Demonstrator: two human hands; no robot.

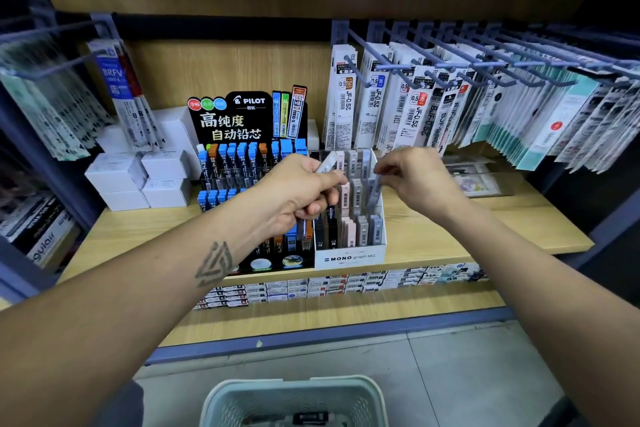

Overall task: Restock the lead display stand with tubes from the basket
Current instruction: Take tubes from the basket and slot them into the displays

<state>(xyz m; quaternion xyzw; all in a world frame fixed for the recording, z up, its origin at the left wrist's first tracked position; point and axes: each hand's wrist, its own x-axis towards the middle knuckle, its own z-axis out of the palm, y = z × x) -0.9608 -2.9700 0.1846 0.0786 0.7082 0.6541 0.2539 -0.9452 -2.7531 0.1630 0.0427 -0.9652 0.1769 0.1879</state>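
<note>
Judging by their slim, flat plastic cases, these lead tubes will be very light and stiff, smooth enough to slide between fingertips, and the leads inside are brittle — so no squeezing hard and no dropping. The left hand (304, 191) is curled closed around a small bundle of tubes (327, 163), one pale case poking out above the thumb and darker ends showing below the fist. The right hand (412, 180) pinches a single greyish tube (375, 185) by its upper end between thumb and fingertips, its lower end angled down into the right-hand column of the white MONO stand (349, 256), which sits on the wooden shelf (450, 239) just beside the black Pilot stand (239, 121). That top-end pinch looks right to me: it leaves the lower part free to drop into its slot alongside the pink and grey cases already standing there. The basket (294, 399) rests low at the near edge of view; something dark lies in it, though how many tubes remain I cannot tell. The risk is a slippery case skating out of the bundle — a firmer grip around the middle would help.
</note>
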